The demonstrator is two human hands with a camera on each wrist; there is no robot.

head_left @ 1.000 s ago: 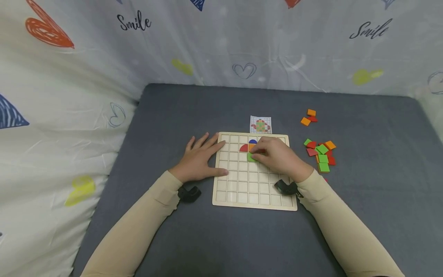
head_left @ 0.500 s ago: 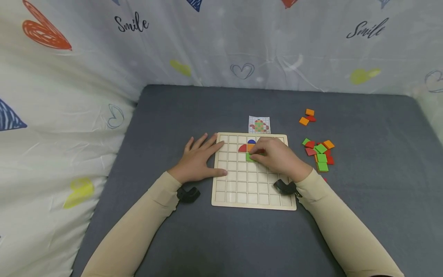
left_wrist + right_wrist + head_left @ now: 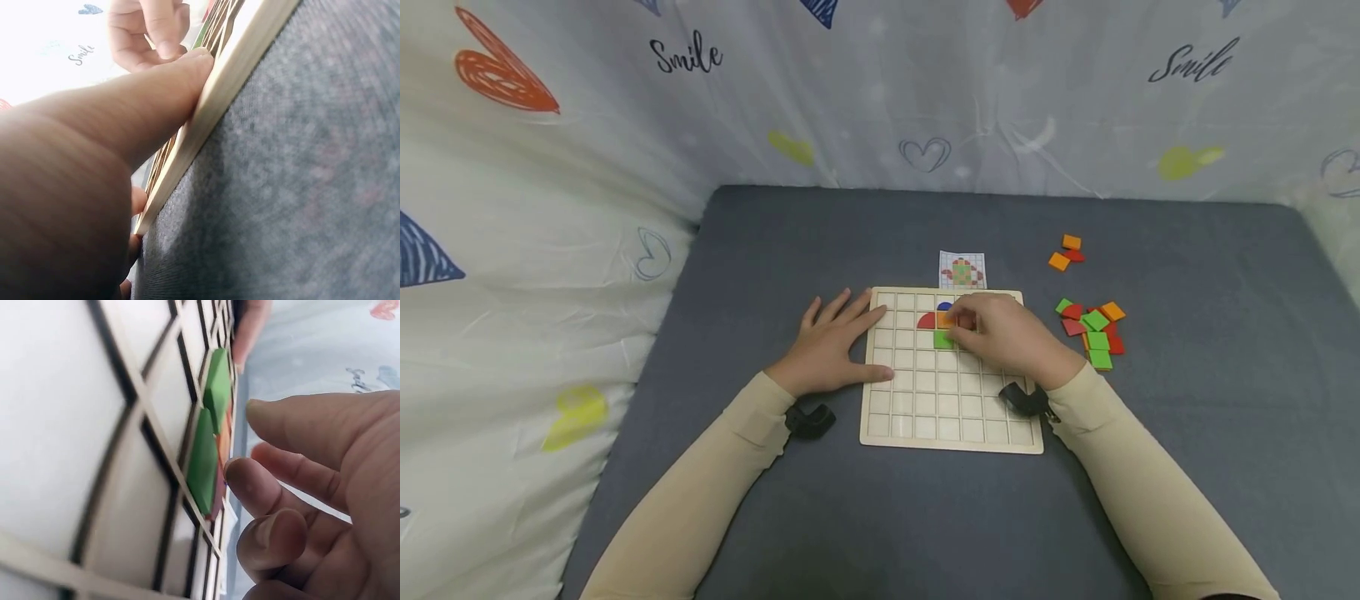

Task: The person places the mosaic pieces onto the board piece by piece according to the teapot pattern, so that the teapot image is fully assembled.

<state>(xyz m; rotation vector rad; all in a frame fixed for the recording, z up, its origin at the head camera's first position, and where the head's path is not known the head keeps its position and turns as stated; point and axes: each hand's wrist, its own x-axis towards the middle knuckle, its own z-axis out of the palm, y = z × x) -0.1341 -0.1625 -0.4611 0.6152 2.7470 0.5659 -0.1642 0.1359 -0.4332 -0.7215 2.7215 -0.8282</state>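
Observation:
A wooden grid board (image 3: 914, 406) lies on the grey table. Spread along its left edge, my left hand (image 3: 829, 348) rests with straight fingers on the rim; in the left wrist view its thumb (image 3: 165, 84) presses on the frame. My right hand (image 3: 1007, 333) hovers over the upper right cells. In the right wrist view its loosely curled fingers (image 3: 253, 484) hold nothing. Beside them, two green square tiles (image 3: 201, 464) sit in neighbouring cells. A red rounded tile (image 3: 927, 320), an orange tile (image 3: 943, 320) and a blue rounded tile (image 3: 944, 307) are in cells above; my right hand hides other cells.
A small pattern card (image 3: 961, 271) lies just beyond the board's far edge. To the right is a loose pile of green, red and orange tiles (image 3: 1097, 341). Further back lie a few orange and red tiles (image 3: 1059, 262). A printed white curtain (image 3: 850, 100) hangs behind the table.
My right hand has lifted slightly and drawn a little to the right, its fingertips coming off the green tiles. The left hand stays in place on the board's edge.

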